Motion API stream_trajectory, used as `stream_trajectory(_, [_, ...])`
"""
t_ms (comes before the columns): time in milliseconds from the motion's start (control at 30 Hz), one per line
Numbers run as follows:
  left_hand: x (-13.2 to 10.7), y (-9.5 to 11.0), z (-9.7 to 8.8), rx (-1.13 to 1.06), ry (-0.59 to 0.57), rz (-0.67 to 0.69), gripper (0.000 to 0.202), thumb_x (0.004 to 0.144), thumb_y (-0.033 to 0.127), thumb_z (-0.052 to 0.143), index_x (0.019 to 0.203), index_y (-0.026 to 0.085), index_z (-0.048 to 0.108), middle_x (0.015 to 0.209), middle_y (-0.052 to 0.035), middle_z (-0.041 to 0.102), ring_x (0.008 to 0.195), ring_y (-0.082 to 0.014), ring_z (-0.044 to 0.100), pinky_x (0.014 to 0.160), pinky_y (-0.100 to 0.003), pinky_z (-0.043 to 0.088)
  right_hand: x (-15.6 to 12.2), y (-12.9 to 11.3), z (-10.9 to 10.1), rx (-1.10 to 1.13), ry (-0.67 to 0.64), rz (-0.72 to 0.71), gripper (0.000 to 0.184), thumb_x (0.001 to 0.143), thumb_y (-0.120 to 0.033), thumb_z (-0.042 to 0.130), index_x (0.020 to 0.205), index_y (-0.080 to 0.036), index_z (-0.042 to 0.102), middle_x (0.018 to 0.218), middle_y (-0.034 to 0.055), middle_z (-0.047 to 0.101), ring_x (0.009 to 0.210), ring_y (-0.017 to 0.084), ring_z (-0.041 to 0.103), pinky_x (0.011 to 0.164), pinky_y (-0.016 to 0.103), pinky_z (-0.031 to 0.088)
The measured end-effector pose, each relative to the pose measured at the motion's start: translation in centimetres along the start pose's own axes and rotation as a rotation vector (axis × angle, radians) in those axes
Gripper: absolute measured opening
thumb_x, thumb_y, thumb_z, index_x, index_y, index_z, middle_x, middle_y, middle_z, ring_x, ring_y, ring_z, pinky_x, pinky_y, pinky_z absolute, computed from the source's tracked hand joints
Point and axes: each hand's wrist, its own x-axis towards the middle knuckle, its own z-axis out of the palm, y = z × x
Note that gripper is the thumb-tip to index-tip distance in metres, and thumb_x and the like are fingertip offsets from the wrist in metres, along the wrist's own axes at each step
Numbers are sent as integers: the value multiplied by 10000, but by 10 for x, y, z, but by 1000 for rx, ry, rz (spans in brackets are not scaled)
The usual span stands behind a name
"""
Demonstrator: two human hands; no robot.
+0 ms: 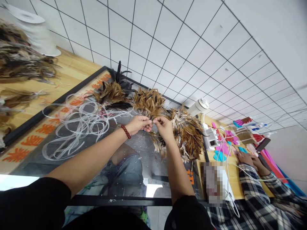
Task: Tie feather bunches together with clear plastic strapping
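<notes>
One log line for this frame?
left hand: pinching fluffy brown feather garland; right hand: pinching same garland; surface: black-framed glass table; nearby: tangled white cord

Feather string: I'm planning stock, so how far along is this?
Seemingly done: a bushy feather string lies along the glass table. In hand: the left hand and right hand pinch it at one spot. Seemingly left: loose feathers on the wooden bench and tangled white cord.

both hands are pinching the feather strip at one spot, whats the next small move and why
Probably hold with the right hand and shift the left hand slightly along the feather strip: both hands meet fingertip to fingertip at one spot on its edge, and the loose white ribbon lies on the left hand's side.
</notes>
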Motion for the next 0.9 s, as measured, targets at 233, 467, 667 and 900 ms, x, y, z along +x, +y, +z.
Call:
stream_trajectory(233, [-1,0,-1,43,-86,4,267,673,320,764,639,89,635,582,-49,621,531,-122,617,542,-240,524,0,1,8,13,93,7,119,742,-319,618,783,-209,642,750,4,627,676,135,548,665,249,432])
stream_trajectory(467, [-5,6,-5,-95,-195,-52,246,670,308,763,685,97,638,619,-58,640,594,-169,664,549,-251,523,-1,-5,-4,413,-270,254,345,629,-450,743,806,-177,627,639,-30,557,522,74,423,506,212,329])
stream_trajectory(667, [-8,6,-4,-70,-426,-211,234,689,313,753,748,101,675,671,-98,683,628,-193,683,599,-283,542,-4,-13,-5,448,-327,183,369,671,-486,709,545,-171,564,501,-29,514,466,70,376,487,228,305])
stream_trajectory(900, [-6,0,2,-83,-351,-172,272,716,337,734,778,79,676,743,-122,697,690,-201,693,663,-310,560,1,0,7,339,-82,156,276,647,-416,730,618,-178,593,555,-29,560,540,107,494,569,247,405])
